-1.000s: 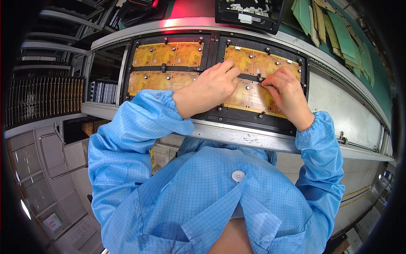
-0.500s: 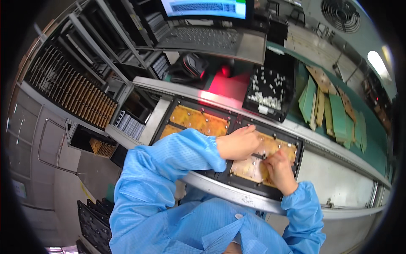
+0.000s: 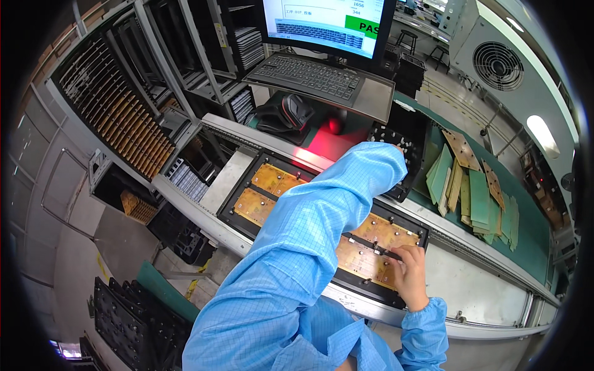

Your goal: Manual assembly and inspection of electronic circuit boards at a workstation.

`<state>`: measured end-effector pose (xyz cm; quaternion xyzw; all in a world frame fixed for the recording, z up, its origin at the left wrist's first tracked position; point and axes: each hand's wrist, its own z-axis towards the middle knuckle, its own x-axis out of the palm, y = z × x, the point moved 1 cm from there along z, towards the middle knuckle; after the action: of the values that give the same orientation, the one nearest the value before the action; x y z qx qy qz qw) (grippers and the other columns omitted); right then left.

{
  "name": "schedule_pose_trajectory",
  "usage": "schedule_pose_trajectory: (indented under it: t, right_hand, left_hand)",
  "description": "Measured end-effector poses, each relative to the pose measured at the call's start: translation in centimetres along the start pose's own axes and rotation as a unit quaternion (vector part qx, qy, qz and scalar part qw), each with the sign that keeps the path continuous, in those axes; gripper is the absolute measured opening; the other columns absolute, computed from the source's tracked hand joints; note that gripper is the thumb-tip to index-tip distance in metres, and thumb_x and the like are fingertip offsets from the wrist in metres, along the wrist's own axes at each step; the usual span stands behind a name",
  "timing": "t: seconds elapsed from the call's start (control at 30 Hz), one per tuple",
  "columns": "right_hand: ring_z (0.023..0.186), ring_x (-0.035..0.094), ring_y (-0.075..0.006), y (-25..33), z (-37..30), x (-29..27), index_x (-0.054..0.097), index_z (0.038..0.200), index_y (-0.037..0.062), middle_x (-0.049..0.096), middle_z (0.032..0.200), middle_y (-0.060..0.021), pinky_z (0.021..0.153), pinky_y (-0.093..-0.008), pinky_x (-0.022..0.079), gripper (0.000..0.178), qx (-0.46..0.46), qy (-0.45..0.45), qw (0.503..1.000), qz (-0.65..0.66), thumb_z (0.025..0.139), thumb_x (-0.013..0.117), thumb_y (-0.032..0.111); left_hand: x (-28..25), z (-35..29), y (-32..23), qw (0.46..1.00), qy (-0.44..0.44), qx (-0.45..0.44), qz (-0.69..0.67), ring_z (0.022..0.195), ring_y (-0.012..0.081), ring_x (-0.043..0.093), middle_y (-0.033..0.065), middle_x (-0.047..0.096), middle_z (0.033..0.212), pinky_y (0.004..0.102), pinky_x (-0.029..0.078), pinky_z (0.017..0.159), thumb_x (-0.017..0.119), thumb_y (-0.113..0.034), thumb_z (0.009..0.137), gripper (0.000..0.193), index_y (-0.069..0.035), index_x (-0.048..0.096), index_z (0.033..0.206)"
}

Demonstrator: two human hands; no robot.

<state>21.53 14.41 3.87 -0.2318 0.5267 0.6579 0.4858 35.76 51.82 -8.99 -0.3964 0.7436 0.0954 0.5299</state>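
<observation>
My left arm stretches across the work to a black bin (image 3: 416, 162) of small white parts. Only a sliver of my left hand (image 3: 400, 148) shows past the blue sleeve, at the bin; its fingers are hidden. My right hand (image 3: 411, 277) is over the right end of a black carrier frame (image 3: 371, 290), thumb and forefinger drawn together at the lower board; whatever may be between them is too small to make out. Two yellow-brown circuit boards, an upper one (image 3: 387, 230) and a lower one (image 3: 359, 260), lie there, partly covered by my sleeve.
More boards (image 3: 272, 179) lie in a frame on the left. Beyond the metal rail are a handheld scanner (image 3: 291, 114), a keyboard (image 3: 309, 77) and a monitor (image 3: 322, 25). Green and brown board pieces (image 3: 479, 195) are piled at right. A rack of boards (image 3: 117, 117) stands at left.
My left hand has left the boards and reached away to the bin of white parts. My right hand stays at the right-hand boards. The head view has shifted slightly.
</observation>
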Motion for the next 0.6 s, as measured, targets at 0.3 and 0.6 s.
schedule_pose_trajectory:
  t: [0.3,0.6]
  right_hand:
    - [0.093,0.054,-0.0315,0.1,0.4,-0.7,0.065,0.094,-0.0010,0.062,0.095,-0.0126,0.083,-0.0382,0.045,0.018,0.011,-0.007,0.999,0.033,0.077,0.064,-0.007]
    - [0.086,0.055,-0.0287,-1.5,0.4,-1.3,0.064,0.095,-0.0007,0.061,0.091,-0.0126,0.075,-0.0357,0.046,0.014,-0.012,-0.030,0.999,-0.003,0.082,0.061,-0.005]
  left_hand:
    - [3.0,9.4,3.1,0.994,0.001,0.023,-0.111,0.110,0.0404,0.056,0.0159,0.061,0.121,0.0544,0.043,0.093,0.069,-0.026,0.080,0.037,-0.008,0.067,0.112]
    - [0.5,1.2,3.7,0.984,-0.117,0.032,-0.128,0.099,0.0388,0.064,0.0198,0.067,0.105,0.0478,0.050,0.088,0.071,-0.014,0.073,0.027,-0.007,0.072,0.099]
